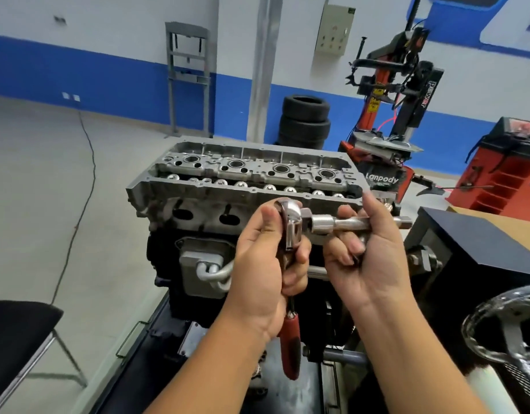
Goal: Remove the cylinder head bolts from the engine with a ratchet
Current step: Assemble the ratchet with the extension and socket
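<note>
The ratchet (291,234) is shiny silver at the top, with a round head, and it has a red and black handle that hangs down between the two arms. It is held up in the air, in front of the engine (242,186), not touching it. A silver extension bar (347,225) sticks out sideways from the ratchet's head, pointing right.

The left hand (263,264) has its fingers curled round the ratchet just below the head. The right hand (365,258) has its fingers curled round the extension bar.

The engine is grey on top and dark below. Its top is open, with four round holes in a row and small shiny caps along the near side.

Behind it stand a stack of tires (305,121) and a red and black tire machine (395,94). A black chair (19,327) is at the left.
</note>
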Demonstrator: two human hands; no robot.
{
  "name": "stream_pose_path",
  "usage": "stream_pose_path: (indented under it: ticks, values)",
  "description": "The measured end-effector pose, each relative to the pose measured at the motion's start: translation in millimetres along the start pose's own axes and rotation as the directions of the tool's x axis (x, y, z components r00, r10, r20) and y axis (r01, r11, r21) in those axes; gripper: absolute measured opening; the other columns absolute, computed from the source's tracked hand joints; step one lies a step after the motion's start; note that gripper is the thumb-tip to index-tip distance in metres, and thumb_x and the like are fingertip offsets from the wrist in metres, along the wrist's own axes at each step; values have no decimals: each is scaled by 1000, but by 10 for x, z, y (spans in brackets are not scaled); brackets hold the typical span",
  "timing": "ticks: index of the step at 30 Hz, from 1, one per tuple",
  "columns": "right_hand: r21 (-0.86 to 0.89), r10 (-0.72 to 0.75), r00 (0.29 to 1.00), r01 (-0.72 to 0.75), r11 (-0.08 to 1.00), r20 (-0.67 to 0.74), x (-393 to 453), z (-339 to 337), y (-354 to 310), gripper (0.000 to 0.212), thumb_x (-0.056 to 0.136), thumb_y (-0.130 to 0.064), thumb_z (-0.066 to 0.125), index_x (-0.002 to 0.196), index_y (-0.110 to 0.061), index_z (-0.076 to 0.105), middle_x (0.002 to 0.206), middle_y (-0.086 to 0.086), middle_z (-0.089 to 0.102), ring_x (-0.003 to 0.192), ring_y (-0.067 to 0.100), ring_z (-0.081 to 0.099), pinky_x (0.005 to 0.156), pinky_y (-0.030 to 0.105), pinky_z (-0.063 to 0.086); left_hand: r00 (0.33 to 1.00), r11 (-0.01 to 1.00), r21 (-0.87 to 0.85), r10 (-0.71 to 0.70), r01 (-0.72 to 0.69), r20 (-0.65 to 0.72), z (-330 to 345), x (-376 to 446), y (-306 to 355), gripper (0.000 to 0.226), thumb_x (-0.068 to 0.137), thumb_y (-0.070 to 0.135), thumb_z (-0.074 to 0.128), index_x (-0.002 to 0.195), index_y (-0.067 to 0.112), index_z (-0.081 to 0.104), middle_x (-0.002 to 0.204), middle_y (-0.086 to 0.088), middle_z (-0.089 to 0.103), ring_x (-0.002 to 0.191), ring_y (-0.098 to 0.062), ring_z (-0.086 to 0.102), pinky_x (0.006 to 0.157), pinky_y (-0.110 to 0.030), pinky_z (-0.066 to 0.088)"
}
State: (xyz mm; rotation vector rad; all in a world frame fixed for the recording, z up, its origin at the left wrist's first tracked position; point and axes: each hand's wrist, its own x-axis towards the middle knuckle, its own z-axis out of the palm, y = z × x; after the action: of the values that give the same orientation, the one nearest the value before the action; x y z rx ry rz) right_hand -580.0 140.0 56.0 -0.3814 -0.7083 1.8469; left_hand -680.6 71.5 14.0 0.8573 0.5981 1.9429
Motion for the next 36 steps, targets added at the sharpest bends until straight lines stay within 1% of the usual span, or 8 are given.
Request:
stream_pose_path:
  ticks: [4, 8, 11, 15, 19, 26, 32, 36]
  values:
    - [49, -54, 998, 55, 997, -7, 38, -205, -34, 58, 101, -28, 52, 47, -15, 67, 59, -1, 60, 27, 4, 35, 27, 15, 24, 997, 997, 81, -16, 9, 80, 17, -12, -115, 42, 92, 58, 56, 110, 22, 67, 64, -7, 53, 41, -7, 35, 42, -18, 21]
    - [-48, 0, 998, 3, 999, 58, -1, -280, -99, 43, 94, -23, 55, 58, -10, 73, 62, 5, 63, 32, 6, 45, 26, 15, 28, 997, 995, 66, -75, 77, -25, 40, -110, -263, 41, 89, 61, 57, 106, 26, 70, 64, -7, 53, 40, -9, 30, 45, -17, 19]
    - [-130, 89, 993, -78, 988, 83, -118, -334, -60, 50, 94, -21, 49, 50, -13, 70, 52, 5, 59, 30, 8, 45, 27, 16, 30, 992, 994, 11, -108, 109, -71, 67, -202, -347, 41, 87, 61, 58, 105, 26, 71, 63, -6, 53, 39, -8, 29, 43, -15, 21]
    - [-5, 7, 1000, -6, 1000, 4, -184, -428, -80, 48, 94, -14, 48, 48, -18, 60, 55, 4, 53, 31, 9, 44, 29, 14, 28, 993, 990, -91, -108, 104, -42, 81, -296, -379, 44, 94, 60, 51, 111, 23, 69, 62, -3, 50, 39, -7, 26, 43, -16, 19]
    - [-90, -11, 1000, 10, 996, -3, -189, -476, -121, 55, 96, -13, 45, 45, -18, 63, 52, 3, 54, 31, 10, 45, 30, 16, 31, 992, 991, -26, -129, 129, 3, 107, -311, -388, 47, 96, 60, 49, 115, 22, 68, 62, -4, 51, 38, -7, 25, 43, -16, 18]
    - [-154, -78, 973, 113, 982, 219, -136, -589, -168, 17, 81, -5, 49, 65, -11, 45, 60, 9, 58, 31, 18, 50, 35, 21, 41, 963, 961, -68, -267, 270, 41, 121, -293, -376, 47, 98, 64, 47, 116, 27, 69, 63, 1, 51, 37, -4, 28, 39, -14, 22]
    - [-174, -78, 962, 126, 977, 260, -125, -574, -84, 12, 77, -6, 51, 66, -1, 49, 57, 12, 48, 30, 18, 48, 35, 21, 40, 965, 964, -48, -261, 263, 33, 98, -282, -323, 46, 95, 64, 46, 112, 29, 71, 61, 1, 50, 37, -4, 27, 39, -15, 20]
    - [-162, -36, 968, 79, 984, 250, -139, -537, -72, 16, 79, -8, 49, 65, -2, 53, 56, 9, 51, 30, 16, 47, 35, 19, 39, 988, 985, 67, -156, 156, -9, 117, -314, -318, 49, 96, 66, 49, 116, 28, 71, 62, 0, 49, 40, -6, 26, 42, -17, 20]
